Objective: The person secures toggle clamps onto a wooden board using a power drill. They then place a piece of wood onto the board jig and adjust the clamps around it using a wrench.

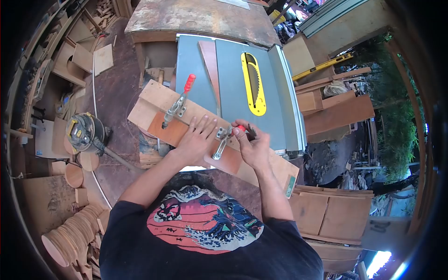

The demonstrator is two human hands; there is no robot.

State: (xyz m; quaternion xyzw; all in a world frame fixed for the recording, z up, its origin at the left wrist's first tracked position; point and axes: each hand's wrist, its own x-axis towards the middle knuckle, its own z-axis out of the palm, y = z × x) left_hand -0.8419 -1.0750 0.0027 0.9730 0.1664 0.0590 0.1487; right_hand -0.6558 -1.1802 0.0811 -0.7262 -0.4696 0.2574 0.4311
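Observation:
A long wooden jig board (268,171) lies at a slant across the near edge of a grey table saw (233,100). Two toggle clamps are fixed to it. The left toggle clamp (176,106) has its red handle raised. My right hand (255,148) is wrapped round the red handle of the right toggle clamp (220,148), thumb on top. Under the clamps lies a reddish-brown wooden piece (167,127), partly hidden by my left hand (198,139). That hand rests flat on the wood between the clamps, fingers stretched out.
Beyond the board, the saw blade (254,81) shows in its yellow insert (258,106). A thin wood wedge (210,63) lies on the saw top. To the left stands a shop vacuum (86,133); stacked wood cutouts (70,240) are below it. A yellow level (322,66) is at right.

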